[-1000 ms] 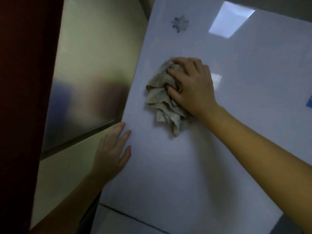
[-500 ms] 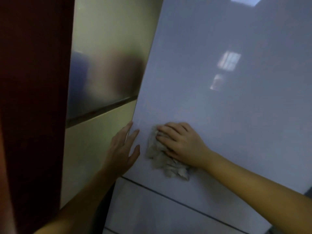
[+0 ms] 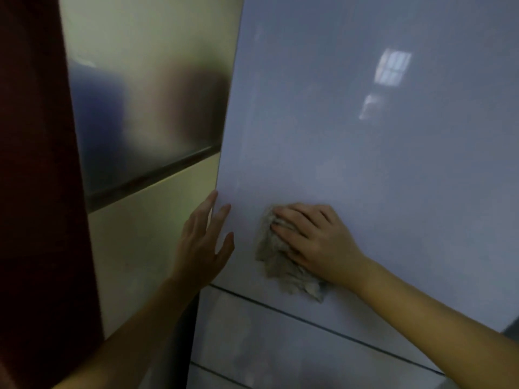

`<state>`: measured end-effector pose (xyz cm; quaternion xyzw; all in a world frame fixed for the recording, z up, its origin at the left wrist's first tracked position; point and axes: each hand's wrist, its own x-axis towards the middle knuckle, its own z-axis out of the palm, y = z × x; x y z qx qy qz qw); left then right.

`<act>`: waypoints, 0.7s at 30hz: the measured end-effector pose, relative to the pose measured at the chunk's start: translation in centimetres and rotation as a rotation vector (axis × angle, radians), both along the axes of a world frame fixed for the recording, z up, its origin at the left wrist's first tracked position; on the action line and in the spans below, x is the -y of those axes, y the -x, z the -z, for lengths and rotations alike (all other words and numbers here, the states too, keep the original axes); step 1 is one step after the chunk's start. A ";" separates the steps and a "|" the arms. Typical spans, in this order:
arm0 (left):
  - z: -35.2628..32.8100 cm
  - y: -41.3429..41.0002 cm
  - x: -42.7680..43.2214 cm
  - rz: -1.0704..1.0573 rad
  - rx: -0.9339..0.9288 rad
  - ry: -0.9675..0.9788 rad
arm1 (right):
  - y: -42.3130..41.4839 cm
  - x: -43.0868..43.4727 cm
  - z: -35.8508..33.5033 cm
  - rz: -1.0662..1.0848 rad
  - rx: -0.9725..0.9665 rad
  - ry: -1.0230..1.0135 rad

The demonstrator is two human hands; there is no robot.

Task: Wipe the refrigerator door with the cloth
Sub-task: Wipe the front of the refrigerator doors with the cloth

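Note:
The glossy white refrigerator door (image 3: 365,164) fills the right of the view. My right hand (image 3: 314,240) presses a crumpled grey-beige cloth (image 3: 280,265) flat against the door's lower left part, just above the dark seam (image 3: 323,327) to the drawer front below. The cloth sticks out left of and below my fingers. My left hand (image 3: 203,242) rests with fingers spread on the door's left edge, a short gap left of the cloth, holding nothing.
Left of the door stands a brushed-metal and cream side panel (image 3: 146,108) with a dark horizontal groove. A dark red surface (image 3: 33,192) runs down the far left. A lower drawer front (image 3: 266,355) lies under the seam. Window reflections glint on the door at upper right.
My right hand slid the cloth from high on the door down to its lower left part, then stayed there. The view tilted downward. My left hand kept its place on the door edge.

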<state>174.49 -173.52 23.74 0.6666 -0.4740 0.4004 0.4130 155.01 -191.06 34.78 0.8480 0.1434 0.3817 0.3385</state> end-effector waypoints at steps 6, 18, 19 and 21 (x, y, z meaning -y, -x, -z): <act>0.9 -0.2 0.5 0.021 -0.012 0.022 | -0.8 -0.6 -3.9 0.041 0.172 -0.035; 4.7 -0.7 0.0 0.199 -0.168 0.155 | -6.4 -4.2 11.7 0.038 0.126 -0.026; 4.8 -0.7 0.1 0.194 -0.150 0.157 | -6.4 -4.2 13.0 0.028 0.096 -0.012; 5.1 -0.8 0.4 0.165 -0.095 0.140 | -6.0 -3.9 13.9 0.017 0.076 0.015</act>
